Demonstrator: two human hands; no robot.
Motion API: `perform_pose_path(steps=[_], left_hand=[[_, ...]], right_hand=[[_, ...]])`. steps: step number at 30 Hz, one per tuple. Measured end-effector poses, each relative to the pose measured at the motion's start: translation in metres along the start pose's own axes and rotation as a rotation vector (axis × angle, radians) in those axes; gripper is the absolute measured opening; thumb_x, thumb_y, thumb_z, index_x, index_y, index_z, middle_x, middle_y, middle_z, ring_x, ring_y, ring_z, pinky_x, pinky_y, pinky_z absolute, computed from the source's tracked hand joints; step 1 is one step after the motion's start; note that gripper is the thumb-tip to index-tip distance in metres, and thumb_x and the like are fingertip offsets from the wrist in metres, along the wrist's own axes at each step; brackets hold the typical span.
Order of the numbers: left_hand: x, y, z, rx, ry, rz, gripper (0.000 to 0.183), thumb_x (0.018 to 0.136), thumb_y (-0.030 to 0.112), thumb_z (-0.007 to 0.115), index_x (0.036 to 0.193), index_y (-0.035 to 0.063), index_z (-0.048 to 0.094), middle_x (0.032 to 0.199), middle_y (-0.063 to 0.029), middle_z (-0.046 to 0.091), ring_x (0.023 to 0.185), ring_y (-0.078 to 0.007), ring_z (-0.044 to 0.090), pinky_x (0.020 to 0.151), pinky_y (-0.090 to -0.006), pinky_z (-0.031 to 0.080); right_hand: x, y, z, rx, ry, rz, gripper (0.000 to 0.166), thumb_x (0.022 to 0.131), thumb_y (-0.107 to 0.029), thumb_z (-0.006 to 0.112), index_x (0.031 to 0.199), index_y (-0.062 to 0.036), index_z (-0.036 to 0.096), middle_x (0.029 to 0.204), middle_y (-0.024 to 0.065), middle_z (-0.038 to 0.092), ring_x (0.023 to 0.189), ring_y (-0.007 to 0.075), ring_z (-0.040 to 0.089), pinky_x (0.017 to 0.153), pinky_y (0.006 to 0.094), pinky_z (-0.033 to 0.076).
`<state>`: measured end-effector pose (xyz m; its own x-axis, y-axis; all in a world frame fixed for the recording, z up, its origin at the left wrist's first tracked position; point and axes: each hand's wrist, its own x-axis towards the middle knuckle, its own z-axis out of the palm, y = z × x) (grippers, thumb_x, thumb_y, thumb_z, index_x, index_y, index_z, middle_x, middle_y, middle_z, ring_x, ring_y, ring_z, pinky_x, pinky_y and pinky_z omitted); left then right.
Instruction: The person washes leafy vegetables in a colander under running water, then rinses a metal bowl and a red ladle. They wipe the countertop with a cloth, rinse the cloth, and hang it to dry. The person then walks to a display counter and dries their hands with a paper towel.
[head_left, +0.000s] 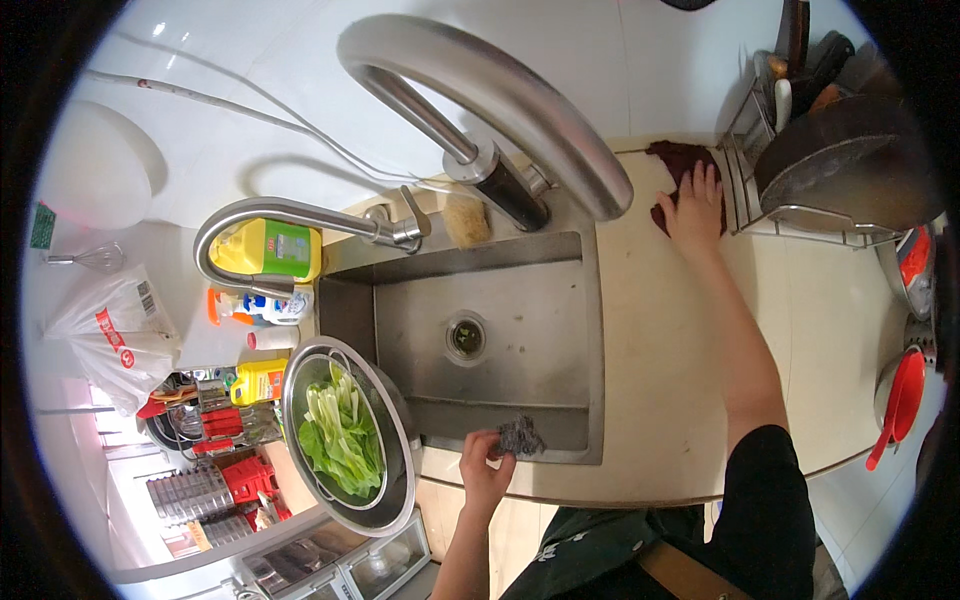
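Observation:
My left hand (486, 471) pinches a grey wire scouring pad (523, 436) between thumb and fingers over the sink's near rim. My right hand (696, 206) lies flat, thumb spread, on a dark red cloth (670, 152) at the back of the cream countertop (660, 360), beside the dish rack. Part of the cloth is hidden under the palm. Between my hands is the stainless steel sink (480, 300), with green scraps in its drain (466, 339) and a few bits on its floor.
A large steel faucet (525, 90) arches above the sink; a smaller gooseneck tap (277, 210) stands left. Leafy greens (341, 435) fill a strainer in a metal basin (407, 495) at the sink's left edge. Right, a wire rack (742, 180) holds a dark pan (840, 172). Detergent bottles (274, 251) stand left.

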<state>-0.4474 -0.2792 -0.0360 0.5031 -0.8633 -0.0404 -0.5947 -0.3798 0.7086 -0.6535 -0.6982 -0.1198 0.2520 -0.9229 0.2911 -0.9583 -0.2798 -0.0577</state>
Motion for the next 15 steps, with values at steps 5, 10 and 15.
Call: perform_pose_path(steps=[5,10,15], left_hand=[[-0.002,-0.003,0.006,-0.045,0.003,-0.034,0.027,0.063,-0.004,0.062,0.088,0.0006,0.055,0.095,-0.0114,0.055,0.063,-0.0154,0.054,0.055,-0.0243,0.046],[-0.007,0.005,0.009,-0.027,-0.015,0.002,0.027,0.063,-0.005,0.063,0.088,0.0006,0.055,0.095,-0.0112,0.055,0.062,-0.0150,0.054,0.055,-0.0243,0.046],[-0.015,0.015,0.001,-0.015,0.006,0.007,0.027,0.063,-0.004,0.063,0.088,0.0006,0.055,0.094,-0.0115,0.055,0.062,-0.0156,0.054,0.055,-0.0247,0.046]], right_hand=[[0.013,-0.064,0.021,0.395,0.022,-0.004,0.041,0.080,-0.013,0.054,0.115,0.0072,0.048,0.123,0.0233,0.045,0.120,0.0362,0.037,0.103,0.0422,0.026],[0.013,-0.133,0.014,0.650,-0.031,-0.286,0.029,0.069,0.004,0.050,0.097,0.0047,0.059,0.115,0.0188,0.052,0.112,0.0322,0.045,0.095,0.0380,0.037],[-0.016,-0.136,-0.008,0.803,-0.182,-0.350,0.021,0.067,0.000,0.053,0.085,0.0000,0.064,0.098,0.0151,0.060,0.099,0.0308,0.054,0.082,0.0400,0.044]])
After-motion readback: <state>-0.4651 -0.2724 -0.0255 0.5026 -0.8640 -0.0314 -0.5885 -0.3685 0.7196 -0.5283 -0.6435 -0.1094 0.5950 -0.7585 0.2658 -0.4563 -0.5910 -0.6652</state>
